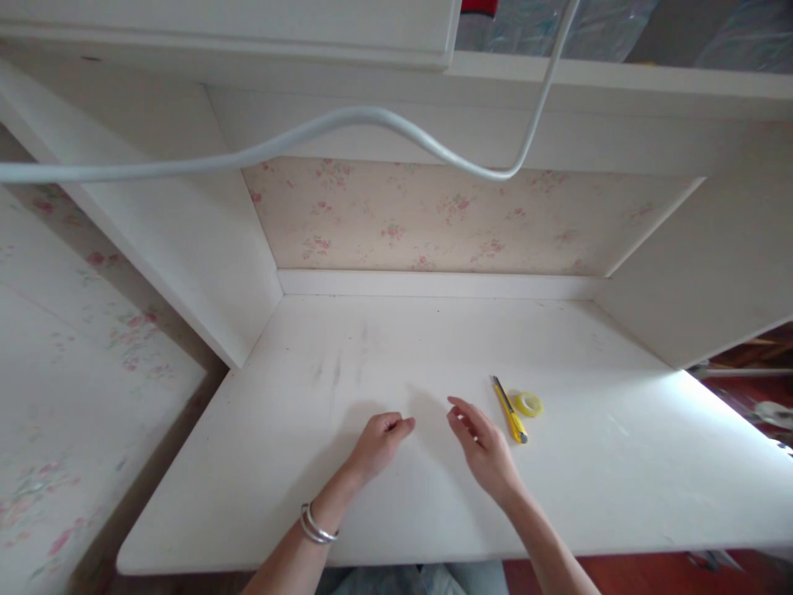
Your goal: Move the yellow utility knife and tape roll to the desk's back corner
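The left hand (pixel 381 442) is being held curled closed at the lower centre of the frame, its thumb pointing right; whether anything is being gripped inside cannot be told. The right hand (pixel 486 450) is being held partly open just to the right, its fingers bent and slightly parted, with nothing seen in its grasp. A silver bangle (pixel 318 525) is being worn on the left wrist. Beside the right hand, right of centre, a yellow utility knife (pixel 510 411) is being supported flat and slantwise by the white tabletop (pixel 384 347), and a yellow tape roll (pixel 528 404) is being kept just right of it. Across the upper frame, the cabinet front (pixel 248 25) and shelf edge (pixel 619 74) are being partly covered by a white cable (pixel 372 116). Clear plastic packaging (pixel 600 29) is being stored at upper right.
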{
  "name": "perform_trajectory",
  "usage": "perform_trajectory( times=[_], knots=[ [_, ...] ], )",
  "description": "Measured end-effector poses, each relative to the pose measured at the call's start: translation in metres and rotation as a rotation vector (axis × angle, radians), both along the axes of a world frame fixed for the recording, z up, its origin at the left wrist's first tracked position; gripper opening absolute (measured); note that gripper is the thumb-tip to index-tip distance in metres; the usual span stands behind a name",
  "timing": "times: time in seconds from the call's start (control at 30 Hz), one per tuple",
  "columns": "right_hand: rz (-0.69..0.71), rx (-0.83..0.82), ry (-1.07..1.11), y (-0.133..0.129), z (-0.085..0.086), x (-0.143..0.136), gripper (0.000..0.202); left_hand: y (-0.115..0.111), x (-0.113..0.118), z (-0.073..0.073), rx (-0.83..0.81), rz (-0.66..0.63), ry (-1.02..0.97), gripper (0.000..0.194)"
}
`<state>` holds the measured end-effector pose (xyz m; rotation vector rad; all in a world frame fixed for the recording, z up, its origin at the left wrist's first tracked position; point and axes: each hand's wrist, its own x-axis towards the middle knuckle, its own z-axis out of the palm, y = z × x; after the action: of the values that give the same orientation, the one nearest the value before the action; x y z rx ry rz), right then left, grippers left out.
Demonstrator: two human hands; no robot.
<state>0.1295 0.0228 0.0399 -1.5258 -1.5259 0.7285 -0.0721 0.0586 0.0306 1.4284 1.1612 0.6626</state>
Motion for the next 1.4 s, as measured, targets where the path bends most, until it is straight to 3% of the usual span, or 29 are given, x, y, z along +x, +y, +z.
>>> perform_trajectory(
  times=[0.13, 0.3, 0.47, 0.63, 0.83, 1.07, 1.27, 1.4],
  knots=[
    [-0.097, 0.1, -0.149, 0.004, 0.007, 0.066, 0.039, 0.001, 0.0, -0.001, -0.001, -0.006, 0.017, 0.047],
    [-0.238, 0.079, -0.495, 0.008, -0.008, 0.15, 0.056, -0.002, 0.002, -0.001, 0.01, -0.035, 0.014, 0.047],
    [-0.16, -0.026, -0.707, 0.009, -0.033, 0.177, 0.066, -0.004, 0.004, 0.0, 0.077, -0.065, 0.04, 0.049],
    [-0.133, -0.033, -0.652, 0.015, -0.045, 0.155, 0.053, -0.008, 0.005, 0.0, 0.174, -0.055, 0.078, 0.045],
    [-0.044, 0.072, -0.523, 0.019, -0.039, 0.088, 0.046, -0.01, 0.015, 0.001, 0.395, -0.012, 0.246, 0.017],
    [0.034, 0.089, -0.313, 0.021, -0.036, 0.009, 0.05, 0.019, 0.041, 0.015, 0.763, -0.202, 0.477, 0.046],
    [-0.062, 0.191, -0.235, 0.017, -0.044, 0.006, 0.052, 0.042, 0.053, 0.008, 0.855, -0.372, 0.58, 0.048],
    [-0.107, 0.227, -0.024, 0.016, -0.041, 0.017, 0.045, 0.054, 0.057, 0.005, 0.925, -0.439, 0.609, 0.054]
  ],
)
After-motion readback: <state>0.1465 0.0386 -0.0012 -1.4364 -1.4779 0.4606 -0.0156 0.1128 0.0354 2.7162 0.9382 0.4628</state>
